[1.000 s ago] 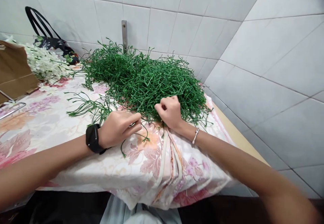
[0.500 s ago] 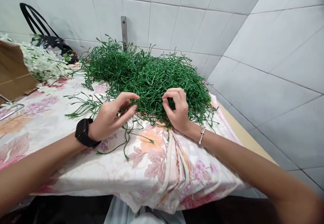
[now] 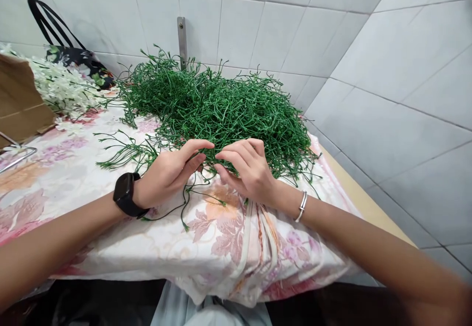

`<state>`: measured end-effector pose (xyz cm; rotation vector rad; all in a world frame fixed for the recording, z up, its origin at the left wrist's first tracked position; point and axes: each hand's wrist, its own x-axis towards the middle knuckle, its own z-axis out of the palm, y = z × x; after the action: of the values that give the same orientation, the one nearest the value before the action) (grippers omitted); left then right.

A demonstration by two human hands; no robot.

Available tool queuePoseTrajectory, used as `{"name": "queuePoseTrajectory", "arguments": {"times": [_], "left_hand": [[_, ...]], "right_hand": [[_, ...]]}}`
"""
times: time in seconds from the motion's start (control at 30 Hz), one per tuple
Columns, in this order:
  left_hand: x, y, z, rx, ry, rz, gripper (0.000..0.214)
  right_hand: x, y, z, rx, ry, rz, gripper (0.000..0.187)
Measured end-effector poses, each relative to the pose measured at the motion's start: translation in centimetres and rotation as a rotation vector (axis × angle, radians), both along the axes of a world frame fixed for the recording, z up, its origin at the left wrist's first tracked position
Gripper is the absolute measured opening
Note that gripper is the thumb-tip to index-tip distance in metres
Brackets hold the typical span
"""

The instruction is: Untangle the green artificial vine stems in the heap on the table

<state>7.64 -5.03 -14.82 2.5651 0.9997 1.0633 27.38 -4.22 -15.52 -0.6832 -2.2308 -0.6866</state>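
A big tangled heap of thin green artificial flower stems lies in front of me, their ends forked. At its near edge my left hand, wearing a black watch, is curled with thumb and forefinger close together around a green stem, partly hidden by the fingers. My right hand, with a silver bangle at the wrist, has its bent fingertips almost meeting the left ones. Whatever lies between its thumb and fingers is too small to make out. A few loose stems trail on the cloth below my left hand.
A floral tablecloth covers the table, bunched in folds at the front. A smaller bunch of stems lies left of the heap. White artificial flowers, a cardboard piece and a flowered bag are at far left. Tiled walls stand behind and right.
My right hand has moved left and slightly down, from the heap's edge to my left hand's fingertips. My left hand has shifted slightly right. The view has tilted a little.
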Motion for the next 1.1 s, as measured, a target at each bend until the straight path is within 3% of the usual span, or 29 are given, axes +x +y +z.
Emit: {"name": "queuePoseTrajectory", "arguments": {"times": [0.07, 0.17, 0.37, 0.57, 0.9, 1.1], "left_hand": [[0.1, 0.1, 0.0, 0.007, 0.039, 0.036, 0.028], [0.1, 0.3, -0.1, 0.025, 0.074, 0.099, 0.032], [-0.2, 0.8, -0.5, 0.106, 0.079, -0.007, 0.031], [-0.3, 0.9, -0.3, 0.152, 0.122, 0.069, 0.028], [-0.1, 0.8, -1.2, 0.356, 0.175, -0.041, 0.027], [0.1, 0.5, -0.9, 0.362, 0.222, 0.017, 0.029]], "right_hand": [[0.0, 0.2, 0.0, 0.021, -0.071, -0.036, 0.006], [0.2, 0.6, 0.1, 0.068, -0.119, -0.092, 0.012], [0.4, 0.9, 0.2, 0.167, -0.081, -0.18, 0.014], [0.4, 0.6, 0.4, 0.153, -0.05, -0.176, 0.01], [0.1, 0.2, 0.4, 0.044, -0.171, -0.101, 0.015], [0.1, 0.5, 0.1, 0.1, -0.194, -0.123, 0.022]]}}
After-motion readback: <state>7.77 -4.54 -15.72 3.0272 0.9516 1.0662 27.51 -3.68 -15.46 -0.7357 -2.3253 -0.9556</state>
